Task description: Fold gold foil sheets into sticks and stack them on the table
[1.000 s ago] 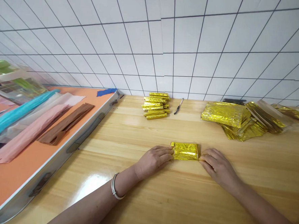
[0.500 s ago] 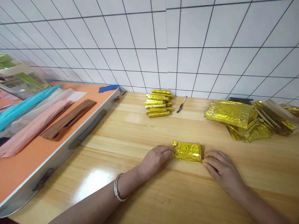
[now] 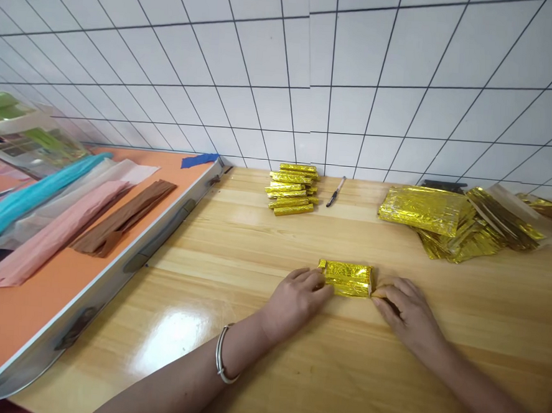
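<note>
A shiny gold foil piece (image 3: 347,279), folded flat into a small rectangle, lies on the wooden table between my hands. My left hand (image 3: 297,300) has its fingers bent over the foil's left end, the thumb near its lower edge. At the opposite end, my right hand (image 3: 403,309) pinches the lower right corner between thumb and fingers. A pale strip shows along that right edge. The fingertips of both hands are partly hidden. Beyond them, by the wall, sits a small pile of narrow gold foil rolls (image 3: 293,192).
A pen (image 3: 336,192) lies right of the rolls. Gold foil sheets (image 3: 420,209) are heaped at the back right, some in clear plastic. On the left, an orange-lined tray (image 3: 30,322) holds brown crepe paper (image 3: 126,216), pink, white and blue strips and a clear box (image 3: 37,139).
My left hand has shifted slightly right, its thumb now further along the foil's lower edge. My right hand stays at the right end, nearly unmoved. The view has tilted a little.
</note>
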Demonstrator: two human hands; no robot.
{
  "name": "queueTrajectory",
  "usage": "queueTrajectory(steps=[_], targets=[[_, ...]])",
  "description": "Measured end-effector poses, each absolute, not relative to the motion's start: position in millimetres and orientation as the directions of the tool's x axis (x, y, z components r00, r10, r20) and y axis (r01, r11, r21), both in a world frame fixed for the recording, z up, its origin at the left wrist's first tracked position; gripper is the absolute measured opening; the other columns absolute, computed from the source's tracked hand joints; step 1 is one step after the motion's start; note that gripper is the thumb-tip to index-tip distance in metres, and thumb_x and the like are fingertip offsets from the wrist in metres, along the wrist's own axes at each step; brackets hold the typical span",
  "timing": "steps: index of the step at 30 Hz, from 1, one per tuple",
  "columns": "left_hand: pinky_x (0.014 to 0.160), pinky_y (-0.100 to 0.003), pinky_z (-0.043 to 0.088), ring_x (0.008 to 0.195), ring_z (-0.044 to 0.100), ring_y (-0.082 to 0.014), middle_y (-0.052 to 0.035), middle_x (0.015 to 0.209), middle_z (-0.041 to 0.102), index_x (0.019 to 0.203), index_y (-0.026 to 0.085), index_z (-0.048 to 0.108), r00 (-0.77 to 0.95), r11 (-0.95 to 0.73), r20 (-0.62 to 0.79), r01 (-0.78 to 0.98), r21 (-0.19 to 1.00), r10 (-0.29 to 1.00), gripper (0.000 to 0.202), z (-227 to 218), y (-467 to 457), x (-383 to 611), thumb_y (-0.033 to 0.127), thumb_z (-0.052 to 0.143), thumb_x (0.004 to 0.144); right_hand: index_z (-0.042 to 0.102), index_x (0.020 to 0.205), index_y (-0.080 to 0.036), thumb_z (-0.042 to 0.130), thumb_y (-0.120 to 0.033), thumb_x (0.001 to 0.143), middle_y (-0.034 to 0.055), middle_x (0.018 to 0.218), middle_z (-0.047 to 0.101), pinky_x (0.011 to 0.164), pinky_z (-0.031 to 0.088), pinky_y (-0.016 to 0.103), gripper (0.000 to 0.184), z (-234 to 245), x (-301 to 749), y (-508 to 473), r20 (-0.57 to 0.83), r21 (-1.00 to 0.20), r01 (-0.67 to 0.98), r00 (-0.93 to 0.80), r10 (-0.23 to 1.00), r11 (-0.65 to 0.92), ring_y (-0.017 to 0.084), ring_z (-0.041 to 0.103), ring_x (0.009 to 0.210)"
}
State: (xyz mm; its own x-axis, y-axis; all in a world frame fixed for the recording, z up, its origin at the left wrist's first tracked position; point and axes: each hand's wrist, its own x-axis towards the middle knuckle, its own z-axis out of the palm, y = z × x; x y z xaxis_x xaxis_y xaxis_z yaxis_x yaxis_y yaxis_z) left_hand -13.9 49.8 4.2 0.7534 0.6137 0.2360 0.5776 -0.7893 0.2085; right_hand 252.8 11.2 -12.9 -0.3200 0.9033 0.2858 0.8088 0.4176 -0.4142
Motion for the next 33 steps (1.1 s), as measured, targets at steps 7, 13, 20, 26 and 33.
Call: queueTrajectory(steps=[7, 13, 20, 26, 33], targets=[[0.085, -0.036, 0.047, 0.097, 0.055, -0.0208, -0.0076, 0.092, 0.057, 0.096, 0.018, 0.055, 0.755, -0.774, 0.182, 0.629, 0.069, 0.630, 0.013, 15, 42, 1, 0.016, 0.043, 0.090, 0.057, 0.083, -0.022, 0.047, -0.023, 0.087, 0.0051, 0.087, 0.060, 0.071, 0.042, 0.036, 0.010, -13, 252, 14, 0.273, -0.414, 0.808, -0.329, 0.904, 0.419, 0.021, 0.053, 0.082], [0.080, -0.034, 0.048, 0.092, 0.056, -0.0204, -0.0059, 0.094, 0.058, 0.090, 0.020, 0.055, 0.716, -0.736, 0.181, 0.672, 0.085, 0.674, 0.007, 12, 41, 3, 0.017, 0.049, 0.088, 0.057, 0.082, -0.022, 0.047, -0.024, 0.087, 0.0050, 0.086, 0.060, 0.072, 0.042, 0.036, 0.011, -14, 252, 14, 0.265, -0.418, 0.813, -0.319, 0.910, 0.406, 0.021, 0.053, 0.083], [0.072, -0.031, 0.050, 0.083, 0.058, -0.0185, -0.0048, 0.102, 0.059, 0.089, 0.021, 0.053, 0.660, -0.677, 0.161, 0.730, 0.092, 0.733, 0.009, 10, 40, 6, 0.013, 0.049, 0.086, 0.056, 0.078, -0.022, 0.051, -0.022, 0.082, 0.0048, 0.089, 0.059, 0.073, 0.041, 0.036, 0.007, -15, 250, 15, 0.258, -0.464, 0.804, -0.278, 0.925, 0.371, 0.021, 0.051, 0.084], [0.062, -0.025, 0.050, 0.077, 0.061, -0.0153, -0.0035, 0.109, 0.057, 0.102, 0.022, 0.048, 0.546, -0.562, 0.145, 0.765, 0.315, 0.825, 0.017, 3, 45, -12, 0.023, 0.053, 0.086, 0.056, 0.074, -0.022, 0.053, -0.020, 0.078, 0.0044, 0.092, 0.057, 0.074, 0.040, 0.036, 0.005, -17, 250, 17, 0.253, -0.493, 0.795, -0.258, 0.932, 0.354, 0.021, 0.051, 0.085], [0.078, -0.023, 0.050, 0.092, 0.061, -0.0135, -0.0008, 0.109, 0.058, 0.091, 0.022, 0.054, 0.539, -0.536, 0.193, 0.604, 0.590, 0.820, 0.007, -6, 54, -29, 0.018, 0.052, 0.086, 0.056, 0.076, -0.022, 0.052, -0.021, 0.081, 0.0047, 0.093, 0.057, 0.076, 0.040, 0.037, 0.006, -15, 250, 17, 0.258, -0.500, 0.788, -0.260, 0.930, 0.359, 0.021, 0.051, 0.087]])
